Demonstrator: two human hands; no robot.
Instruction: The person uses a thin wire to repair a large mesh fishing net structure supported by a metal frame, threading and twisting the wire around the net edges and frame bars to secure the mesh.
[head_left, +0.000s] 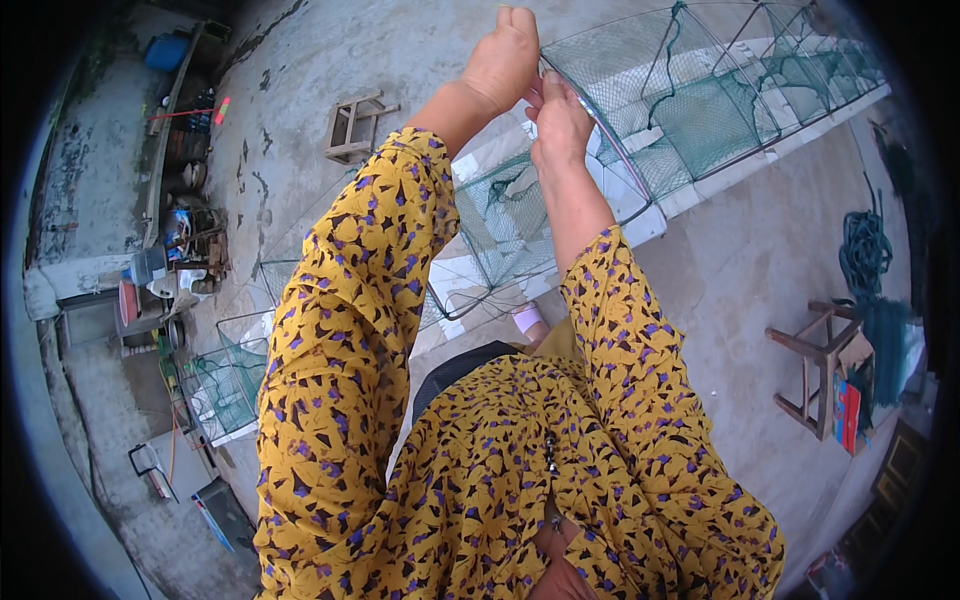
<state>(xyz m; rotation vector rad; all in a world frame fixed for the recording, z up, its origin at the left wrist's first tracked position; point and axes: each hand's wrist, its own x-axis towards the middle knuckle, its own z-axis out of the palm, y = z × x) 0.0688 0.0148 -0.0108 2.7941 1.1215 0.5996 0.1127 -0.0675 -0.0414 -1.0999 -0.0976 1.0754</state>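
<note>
A long trap of green netting (705, 125) on thin metal frames stretches from the upper right down to the lower left. Both my hands are raised at the near end of one of its frames (618, 152). My left hand (503, 62) is closed in a fist, its fingertips turned away, so what it grips is hidden. Just below and to the right, my right hand (562, 118) is closed with the thumb up, pinching the trap at the frame's edge. The fingers of the two hands almost meet.
White boards (645, 225) lie under the netting. A small wooden stool (350, 128) stands beyond my left arm. On the right are a wooden stool (815, 355), a red box (847, 415) and a coil of green rope (866, 250). Shelves with clutter (185, 240) line the left wall.
</note>
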